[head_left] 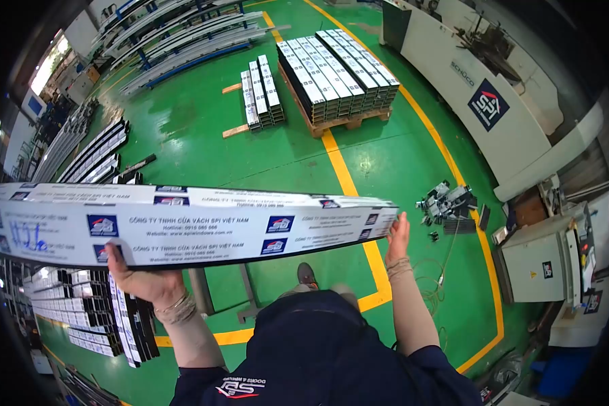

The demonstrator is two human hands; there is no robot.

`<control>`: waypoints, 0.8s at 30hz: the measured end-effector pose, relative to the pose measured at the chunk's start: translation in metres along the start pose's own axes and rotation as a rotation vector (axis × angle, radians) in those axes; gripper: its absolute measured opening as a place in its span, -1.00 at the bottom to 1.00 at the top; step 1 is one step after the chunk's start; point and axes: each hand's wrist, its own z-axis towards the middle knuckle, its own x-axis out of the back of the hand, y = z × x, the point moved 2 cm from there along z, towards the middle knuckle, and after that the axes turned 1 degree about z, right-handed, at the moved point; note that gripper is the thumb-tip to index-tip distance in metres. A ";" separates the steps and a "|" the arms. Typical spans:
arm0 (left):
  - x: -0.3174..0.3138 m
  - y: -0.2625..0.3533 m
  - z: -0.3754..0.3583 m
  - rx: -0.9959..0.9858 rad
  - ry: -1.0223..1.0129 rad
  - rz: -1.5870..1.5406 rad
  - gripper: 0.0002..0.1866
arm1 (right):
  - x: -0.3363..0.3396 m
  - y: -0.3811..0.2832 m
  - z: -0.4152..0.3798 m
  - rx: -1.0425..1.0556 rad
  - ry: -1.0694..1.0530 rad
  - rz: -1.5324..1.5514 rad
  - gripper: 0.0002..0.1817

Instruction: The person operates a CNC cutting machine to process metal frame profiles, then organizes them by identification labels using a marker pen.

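Observation:
A long profile wrapped in white printed film (183, 227) spans the head view from the far left to right of centre, held up in front of the body. Under its left part is my left hand (142, 276), with the thumb up against the printed face and the other fingers hidden beneath. At its right end my right hand (398, 240) grips the edge, fingertips showing beyond the end. Handwritten blue marks are on the profile's left part.
Stacked profiles (331, 68) lie on a wooden pallet (352, 122), with a smaller stack (260, 91) beside it. A rack (183, 47) stands at the back left, more bundles (81, 304) at lower left. Machines (480, 95) line the right; metal parts (446, 199) lie on the floor.

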 end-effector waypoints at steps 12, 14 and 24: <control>-0.142 -0.395 0.147 0.471 -0.040 0.165 -0.66 | 0.010 -0.016 0.258 0.050 0.202 -0.243 -0.58; -0.155 -0.462 0.166 0.525 -0.078 0.190 -0.68 | 0.016 0.005 0.313 -0.090 0.244 -0.347 -0.52; -0.282 -0.680 0.277 0.708 0.000 0.187 -0.71 | -0.067 -0.028 0.564 -0.395 0.240 -0.051 -0.48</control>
